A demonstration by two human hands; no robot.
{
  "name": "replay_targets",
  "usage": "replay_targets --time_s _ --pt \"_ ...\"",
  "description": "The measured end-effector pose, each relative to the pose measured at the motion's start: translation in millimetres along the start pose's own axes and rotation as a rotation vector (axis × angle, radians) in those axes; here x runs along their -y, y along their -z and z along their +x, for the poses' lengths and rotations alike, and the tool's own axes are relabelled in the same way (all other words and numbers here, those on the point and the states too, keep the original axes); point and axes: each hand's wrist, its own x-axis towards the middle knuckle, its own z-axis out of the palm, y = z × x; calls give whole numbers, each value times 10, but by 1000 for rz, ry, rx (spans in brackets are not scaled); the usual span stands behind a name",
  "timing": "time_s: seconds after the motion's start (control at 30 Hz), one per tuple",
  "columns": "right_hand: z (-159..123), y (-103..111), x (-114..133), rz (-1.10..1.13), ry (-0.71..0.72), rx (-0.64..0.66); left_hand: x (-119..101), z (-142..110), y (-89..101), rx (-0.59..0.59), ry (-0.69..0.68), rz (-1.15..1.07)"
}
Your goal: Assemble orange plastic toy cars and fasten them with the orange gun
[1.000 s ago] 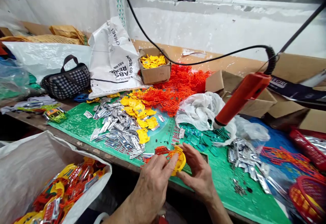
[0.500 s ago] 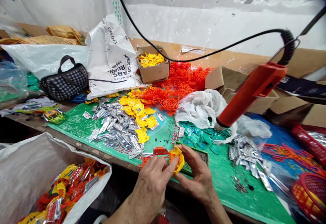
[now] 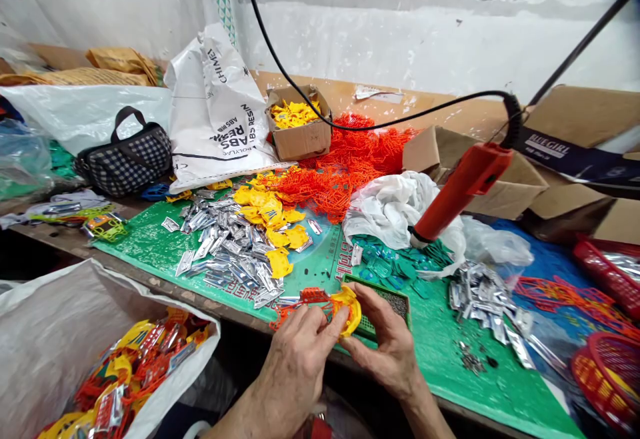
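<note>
At the front edge of the table my left hand (image 3: pixel 303 352) is closed, its fingers pinching an orange lattice plastic part (image 3: pixel 314 296). Its thumb presses against a curved yellow plastic part (image 3: pixel 353 309). My right hand (image 3: pixel 387 336) grips the outer side of that yellow part between thumb and fingers. The two parts touch each other; their joint is partly hidden by my fingers. Just behind my right hand lies a green tray (image 3: pixel 367 328) with small metal pieces in it. A red electric screwdriver (image 3: pixel 460 192) hangs tilted from a cable beyond my right hand.
Silver plates (image 3: pixel 235 259) and yellow parts (image 3: pixel 270 216) are heaped on the green mat (image 3: pixel 145 229). Behind are orange lattice parts (image 3: pixel 345 172) and a small carton (image 3: pixel 303 140). Green pieces (image 3: pixel 390 259) spill by a white bag (image 3: pixel 395 202). An open sack (image 3: pixel 45 312) holds assembled pieces at left.
The hanging screwdriver has swung to the left, and its cable has moved with it. Both hands keep nearly the same hold on the parts.
</note>
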Motion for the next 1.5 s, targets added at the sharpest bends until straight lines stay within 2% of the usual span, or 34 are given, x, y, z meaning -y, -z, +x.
replay_targets --time_s 0.13,0.27,0.33,0.4,0.5,0.6,0.7,0.87,0.93,1.03,1.1,1.2,1.27,1.4,1.5 --pt "86 -3 40 -13 36 -7 4 14 56 36 60 -149" --pt "241 -74 74 118 -29 21 30 92 220 126 266 -546" --pt "307 -145 73 162 -116 37 55 127 280 158 448 -798" --pt "347 -233 67 182 -212 19 83 138 281 159 698 -1091" --pt "355 -361 70 196 -377 -26 119 115 175 70 1072 -1463" --pt "327 -439 84 214 -555 -25 139 87 40 -40 1240 -1636" --pt "298 -459 98 198 -613 -31 154 84 -38 -72 1275 -1734" --pt "256 -449 127 -41 -505 -91 173 114 -47 -18 1363 -1795" --pt "229 -448 134 -147 -437 -106 175 119 -35 -8 1350 -1803" --pt "167 -446 138 -261 -331 -112 196 96 -8 -8 1255 -1772" --pt "114 -440 149 -317 -262 -125 230 65 14 79 1176 -1725" --pt "35 -417 195 -367 -159 -130 297 33 43 335 1085 -1612" --pt "-9 -395 235 -372 -95 -129 330 34 48 441 1052 -1536" --pt "-66 -375 272 -428 -12 -103 323 65 10 508 980 -1495" --pt "-87 -383 256 -535 -15 -68 255 73 -42 471 998 -1539"
